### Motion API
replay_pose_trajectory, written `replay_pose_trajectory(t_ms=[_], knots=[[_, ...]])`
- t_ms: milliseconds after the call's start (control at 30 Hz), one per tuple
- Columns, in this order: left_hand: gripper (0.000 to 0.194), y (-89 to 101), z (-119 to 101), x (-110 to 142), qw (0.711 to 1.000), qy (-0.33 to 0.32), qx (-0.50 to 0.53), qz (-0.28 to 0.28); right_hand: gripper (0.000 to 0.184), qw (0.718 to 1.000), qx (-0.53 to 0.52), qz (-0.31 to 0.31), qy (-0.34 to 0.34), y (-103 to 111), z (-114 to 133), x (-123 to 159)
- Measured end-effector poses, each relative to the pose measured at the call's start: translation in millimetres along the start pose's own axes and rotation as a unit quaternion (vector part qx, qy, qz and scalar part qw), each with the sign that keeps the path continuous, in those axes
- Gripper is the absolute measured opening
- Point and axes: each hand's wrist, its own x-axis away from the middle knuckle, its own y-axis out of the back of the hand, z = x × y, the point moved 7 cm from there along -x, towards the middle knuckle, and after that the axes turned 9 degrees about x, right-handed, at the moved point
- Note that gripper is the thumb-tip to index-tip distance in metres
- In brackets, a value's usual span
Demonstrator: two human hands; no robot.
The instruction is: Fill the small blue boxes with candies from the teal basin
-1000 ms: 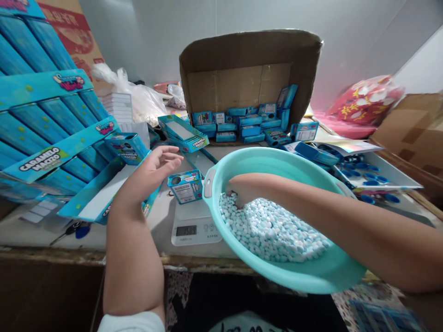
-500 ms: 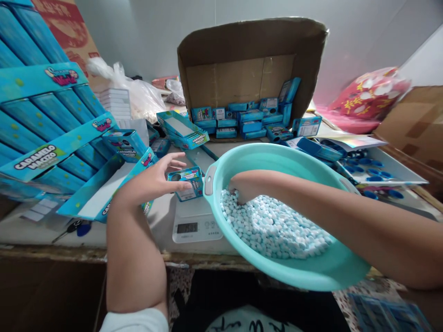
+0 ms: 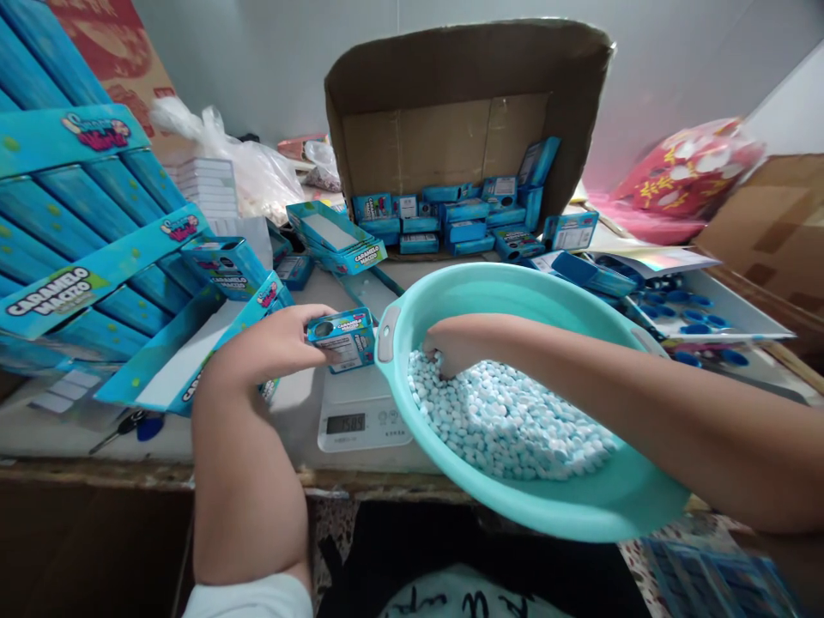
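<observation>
My left hand [image 3: 299, 336] grips a small blue candy box [image 3: 346, 340] by its left end. The box is on or just above a white digital scale [image 3: 365, 421], beside the basin's handle. Some fingers are hidden behind the box. My right hand [image 3: 451, 348] reaches into a turquoise basin [image 3: 515, 511] that overlaps the scale's right side. Its fingers are curled down into small pale blue and white candies [image 3: 515, 421], and the fingertips are buried among them.
At the back, an open cardboard box [image 3: 444, 129] holds several blue candy boxes. Stacked blue display boxes [image 3: 64, 206] stand at left, near an open display tray [image 3: 186, 360]. Scissors [image 3: 125, 427] lie at the front left. A white tray [image 3: 740, 309] with blue caps is at right.
My left hand, its fingers spread beside the candy box before, has closed around it. The right hand stays in the candies with little movement. The view has shifted slightly.
</observation>
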Motion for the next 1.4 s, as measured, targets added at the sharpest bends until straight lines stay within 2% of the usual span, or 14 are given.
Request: replay_pose_trajectory(t_ms=[67, 133, 200, 267, 300, 333, 367, 467, 500, 667, 800, 1100, 1267, 1400], knots=[[0.03, -0.1, -4.8, 0.7, 1.0, -0.004, 0.022, -0.011, 0.044, 1.0, 0.015, 0.015, 0.004, -1.0, 1.5, 2.2], [0.027, 3.7, -12.7, 1.2, 0.996, -0.025, 0.045, -0.067, 0.042, 0.999, 0.022, 0.023, 0.008, 0.1, 4.1, 5.7], [0.032, 14.5, -26.9, 4.9, 0.976, -0.093, 0.04, -0.195, 0.041, 0.999, 0.024, 0.026, 0.008, 1.9, 6.1, 8.6], [0.036, 23.0, -44.9, 15.9, 0.92, -0.192, -0.005, -0.343, 0.041, 0.999, 0.026, 0.028, 0.009, 2.6, 6.8, 9.0], [0.037, 21.5, -54.1, 20.7, 0.889, -0.243, -0.041, -0.385, 0.041, 0.999, 0.026, 0.029, 0.011, 2.2, 6.7, 8.1], [0.037, 15.3, -62.8, 22.3, 0.869, -0.293, -0.085, -0.391, 0.041, 0.999, 0.025, 0.031, 0.015, 1.4, 6.4, 6.6], [0.037, 5.9, -70.2, 20.9, 0.857, -0.336, -0.133, -0.367, 0.042, 0.999, 0.025, 0.033, 0.019, 0.3, 5.9, 4.8], [0.035, -25.0, -81.4, 14.1, 0.834, -0.424, -0.255, -0.245, 0.044, 0.998, 0.028, 0.037, 0.03, -2.2, 4.4, -0.1], [0.036, -30.2, -82.4, 13.8, 0.824, -0.437, -0.279, -0.23, 0.044, 0.998, 0.029, 0.038, 0.031, -2.5, 4.0, -1.0], [0.035, -34.7, -85.0, 17.9, 0.798, -0.431, -0.335, -0.256, 0.048, 0.998, 0.03, 0.038, 0.032, -2.8, 3.0, -1.7], [0.037, -38.6, -89.4, 25.3, 0.768, -0.458, -0.353, -0.277, 0.047, 0.998, 0.033, 0.037, 0.037, -3.8, 3.6, -2.6], [0.037, -43.8, -84.6, 13.2, 0.812, -0.433, -0.309, -0.242, 0.044, 0.997, 0.042, 0.033, 0.05, -0.3, 7.3, 1.2], [0.038, -33.6, -81.8, 11.3, 0.834, -0.411, -0.288, -0.23, 0.043, 0.997, 0.037, 0.027, 0.054, -4.0, 3.5, -4.5], [0.042, -24.9, -79.5, 14.1, 0.837, -0.42, -0.255, -0.242, 0.042, 0.998, 0.031, 0.022, 0.049, -3.5, 2.3, -3.2]])
